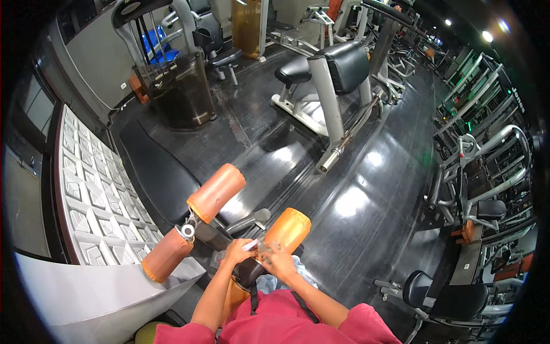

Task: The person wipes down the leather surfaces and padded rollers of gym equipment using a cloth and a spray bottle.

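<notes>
Both hands are close together at the lower end of an orange roller pad [289, 228] on a bench. My left hand [237, 252] is closed around a small white piece [250, 245], whose kind I cannot make out. Against the pad's near end, my right hand [277, 261] has its fingers curled; a mottled grey-green patch shows by them, too unclear to name. Two brown roller pads [216, 192] stick out from a metal joint [187, 230] to the left. A long black bench pad [157, 172] runs away from them.
White patterned wall panels [94, 200] and a pale ledge [109, 298] border my left. Ahead stands a black-padded machine with a silver frame [326, 109] on the dark floor [344, 189]. A weight-stack machine [177, 92] is farther left. Several machines and racks [481, 172] line the right.
</notes>
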A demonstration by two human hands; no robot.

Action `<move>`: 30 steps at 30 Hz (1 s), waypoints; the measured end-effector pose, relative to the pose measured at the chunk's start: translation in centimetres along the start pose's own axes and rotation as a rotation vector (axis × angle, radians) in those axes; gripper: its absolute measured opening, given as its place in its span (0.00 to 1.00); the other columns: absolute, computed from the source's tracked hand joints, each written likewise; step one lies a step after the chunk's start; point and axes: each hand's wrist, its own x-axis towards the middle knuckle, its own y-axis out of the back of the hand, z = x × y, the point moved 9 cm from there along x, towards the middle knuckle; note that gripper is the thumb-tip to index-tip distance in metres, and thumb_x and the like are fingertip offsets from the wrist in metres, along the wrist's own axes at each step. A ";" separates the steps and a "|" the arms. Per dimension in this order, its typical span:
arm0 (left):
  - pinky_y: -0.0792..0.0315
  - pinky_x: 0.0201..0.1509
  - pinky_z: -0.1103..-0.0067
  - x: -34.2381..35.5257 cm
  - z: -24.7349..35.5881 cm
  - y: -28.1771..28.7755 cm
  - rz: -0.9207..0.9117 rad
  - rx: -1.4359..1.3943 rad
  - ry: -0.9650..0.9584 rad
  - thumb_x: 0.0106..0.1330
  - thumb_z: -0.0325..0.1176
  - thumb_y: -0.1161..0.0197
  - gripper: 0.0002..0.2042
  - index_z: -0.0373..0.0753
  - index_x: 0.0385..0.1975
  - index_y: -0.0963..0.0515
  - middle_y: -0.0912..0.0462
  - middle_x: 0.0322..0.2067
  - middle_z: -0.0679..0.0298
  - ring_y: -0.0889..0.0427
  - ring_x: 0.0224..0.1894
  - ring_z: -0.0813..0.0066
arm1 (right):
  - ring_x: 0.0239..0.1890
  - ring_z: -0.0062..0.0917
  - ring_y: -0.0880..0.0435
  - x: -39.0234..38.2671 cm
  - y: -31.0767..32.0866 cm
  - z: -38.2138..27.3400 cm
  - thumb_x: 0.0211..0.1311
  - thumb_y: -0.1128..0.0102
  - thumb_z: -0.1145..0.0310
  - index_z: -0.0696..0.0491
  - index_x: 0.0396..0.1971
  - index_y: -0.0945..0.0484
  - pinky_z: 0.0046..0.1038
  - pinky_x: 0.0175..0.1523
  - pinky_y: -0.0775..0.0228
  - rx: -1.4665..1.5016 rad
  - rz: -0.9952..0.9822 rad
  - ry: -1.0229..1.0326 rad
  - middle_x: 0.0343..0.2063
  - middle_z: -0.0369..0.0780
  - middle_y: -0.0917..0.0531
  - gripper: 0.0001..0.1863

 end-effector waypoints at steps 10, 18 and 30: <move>0.24 0.41 0.66 -0.5 -0.3 0.2 -0.006 -0.050 0.002 0.48 0.55 0.23 0.22 0.48 0.37 0.15 0.13 0.32 0.61 0.14 0.38 0.57 | 0.51 0.40 0.24 4.2 6.4 9.6 0.49 0.30 0.64 0.40 0.37 0.16 0.39 0.52 0.21 -0.092 -0.041 -0.170 0.48 0.36 0.22 0.12; 0.23 0.44 0.64 -0.9 0.0 0.7 0.099 0.067 -0.023 0.50 0.57 0.26 0.21 0.52 0.39 0.14 0.13 0.34 0.59 0.14 0.40 0.55 | 0.55 0.43 0.26 2.6 4.1 8.8 0.53 0.31 0.60 0.41 0.41 0.16 0.42 0.56 0.24 -0.066 0.029 -0.240 0.51 0.40 0.24 0.13; 0.25 0.32 0.65 -3.0 9.1 4.4 0.233 0.132 -0.211 0.56 0.52 0.31 0.17 0.43 0.23 0.16 0.17 0.22 0.57 0.16 0.28 0.54 | 0.49 0.30 0.16 -5.6 5.7 8.6 0.57 0.39 0.75 0.51 0.47 0.20 0.30 0.55 0.25 0.644 0.295 -0.558 0.43 0.42 0.14 0.17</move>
